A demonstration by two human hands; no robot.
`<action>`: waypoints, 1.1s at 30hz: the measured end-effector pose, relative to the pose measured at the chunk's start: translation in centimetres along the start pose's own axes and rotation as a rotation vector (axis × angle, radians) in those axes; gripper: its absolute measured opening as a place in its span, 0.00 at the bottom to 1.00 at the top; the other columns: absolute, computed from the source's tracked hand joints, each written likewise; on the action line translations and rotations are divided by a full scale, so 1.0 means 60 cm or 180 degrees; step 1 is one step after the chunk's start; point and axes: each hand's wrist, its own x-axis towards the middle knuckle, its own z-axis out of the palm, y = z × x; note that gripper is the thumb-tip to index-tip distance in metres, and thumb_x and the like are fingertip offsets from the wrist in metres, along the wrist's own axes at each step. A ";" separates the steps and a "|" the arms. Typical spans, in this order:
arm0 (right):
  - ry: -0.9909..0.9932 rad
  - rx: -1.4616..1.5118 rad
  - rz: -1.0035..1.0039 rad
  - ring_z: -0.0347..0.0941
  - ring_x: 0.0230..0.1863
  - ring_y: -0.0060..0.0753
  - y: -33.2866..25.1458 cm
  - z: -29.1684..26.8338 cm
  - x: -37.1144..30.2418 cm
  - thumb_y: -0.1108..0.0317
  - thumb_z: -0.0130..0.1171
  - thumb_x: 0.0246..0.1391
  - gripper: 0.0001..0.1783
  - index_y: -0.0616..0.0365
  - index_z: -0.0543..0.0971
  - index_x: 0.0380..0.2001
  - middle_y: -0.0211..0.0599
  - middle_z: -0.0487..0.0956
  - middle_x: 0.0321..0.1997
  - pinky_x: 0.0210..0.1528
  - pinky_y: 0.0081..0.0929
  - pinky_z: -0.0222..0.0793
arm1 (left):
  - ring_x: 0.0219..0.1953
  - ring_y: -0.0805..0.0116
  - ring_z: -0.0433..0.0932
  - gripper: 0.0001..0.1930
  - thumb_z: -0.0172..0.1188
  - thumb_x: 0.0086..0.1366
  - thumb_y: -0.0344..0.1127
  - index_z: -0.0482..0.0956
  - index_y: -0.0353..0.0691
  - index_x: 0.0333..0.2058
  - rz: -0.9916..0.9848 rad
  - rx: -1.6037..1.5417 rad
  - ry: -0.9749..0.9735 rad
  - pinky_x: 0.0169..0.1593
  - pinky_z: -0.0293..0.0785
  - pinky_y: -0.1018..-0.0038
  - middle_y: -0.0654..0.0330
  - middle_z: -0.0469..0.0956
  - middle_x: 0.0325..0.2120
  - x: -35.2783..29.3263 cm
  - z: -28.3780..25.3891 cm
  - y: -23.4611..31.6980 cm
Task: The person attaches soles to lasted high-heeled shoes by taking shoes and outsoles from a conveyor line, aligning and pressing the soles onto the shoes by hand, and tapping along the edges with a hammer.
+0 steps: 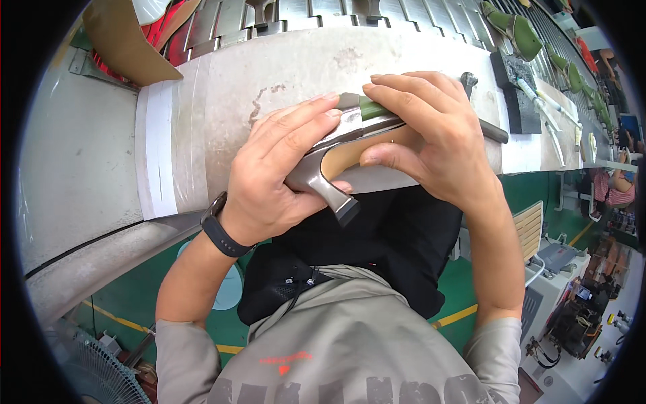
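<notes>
A shiny dark grey heeled shoe (308, 172) is held on its side at the front edge of the worktable, its heel with a black tip toward my body. Green material, like a shoe last (371, 108), shows at its opening. My left hand (264, 176) is closed around the back part, fingers over the upper and thumb behind the heel. With my right hand (441, 131) I grip the front part, fingers on top and thumb against the tan sole (344, 156). The toe is hidden under that hand. Beyond my right hand lies a hammer (495, 131), partly covered.
A black block (515, 94) stands at the right, with white-handled tools (542, 108) beside it. Along the far side runs a slatted metal conveyor (316, 15) carrying green shoe lasts (515, 30). A curved brown sheet (124, 44) stands at the far left.
</notes>
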 end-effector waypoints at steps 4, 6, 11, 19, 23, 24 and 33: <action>0.0019 0.0019 -0.0011 0.79 0.51 0.41 0.007 0.007 0.001 0.50 0.79 0.40 0.35 0.54 0.86 0.51 0.32 0.86 0.51 0.56 0.42 0.69 | 0.60 0.46 0.82 0.37 0.82 0.55 0.46 0.79 0.35 0.60 0.0043 -0.0039 0.0019 0.63 0.77 0.58 0.42 0.80 0.60 0.001 0.005 -0.007; 0.0033 0.0077 -0.0005 0.79 0.48 0.39 0.007 0.009 0.001 0.50 0.79 0.41 0.32 0.53 0.87 0.50 0.29 0.86 0.49 0.55 0.41 0.69 | 0.59 0.46 0.82 0.37 0.81 0.56 0.47 0.80 0.35 0.60 0.0059 0.0010 0.0011 0.64 0.76 0.57 0.42 0.81 0.60 0.000 0.005 -0.007; -0.0095 0.0145 0.0022 0.78 0.49 0.43 0.002 0.005 -0.001 0.48 0.75 0.46 0.32 0.56 0.87 0.51 0.34 0.87 0.50 0.56 0.41 0.70 | 0.59 0.46 0.83 0.36 0.80 0.58 0.50 0.80 0.35 0.59 0.0081 0.0142 0.0005 0.66 0.74 0.54 0.43 0.82 0.59 -0.006 0.007 -0.002; -0.0286 0.0285 0.0263 0.78 0.49 0.41 -0.007 -0.005 0.004 0.55 0.78 0.46 0.27 0.55 0.89 0.49 0.34 0.87 0.49 0.55 0.39 0.70 | 0.61 0.49 0.83 0.35 0.78 0.59 0.52 0.80 0.38 0.59 0.0080 0.0222 -0.0007 0.68 0.70 0.47 0.45 0.82 0.58 -0.018 0.017 -0.002; -0.0817 0.0675 0.0903 0.80 0.45 0.45 -0.021 -0.030 0.041 0.63 0.80 0.42 0.24 0.59 0.88 0.45 0.40 0.86 0.43 0.52 0.39 0.73 | 0.61 0.49 0.83 0.35 0.78 0.59 0.52 0.80 0.38 0.59 0.0119 0.0241 -0.0012 0.68 0.70 0.48 0.45 0.82 0.58 -0.023 0.021 -0.001; -0.1096 0.0845 0.1165 0.81 0.43 0.46 -0.022 -0.033 0.050 0.64 0.81 0.41 0.24 0.60 0.87 0.43 0.42 0.85 0.41 0.51 0.39 0.73 | 0.61 0.49 0.83 0.34 0.78 0.59 0.51 0.79 0.37 0.59 0.0138 0.0252 0.0015 0.68 0.70 0.48 0.45 0.82 0.58 -0.024 0.024 -0.002; -0.0795 -0.0204 0.0381 0.79 0.56 0.45 -0.015 -0.011 0.036 0.55 0.82 0.39 0.32 0.57 0.85 0.48 0.39 0.85 0.49 0.69 0.56 0.66 | 0.66 0.46 0.77 0.45 0.78 0.57 0.55 0.74 0.35 0.66 0.0021 0.0724 0.0035 0.70 0.65 0.46 0.42 0.75 0.65 -0.030 0.053 0.017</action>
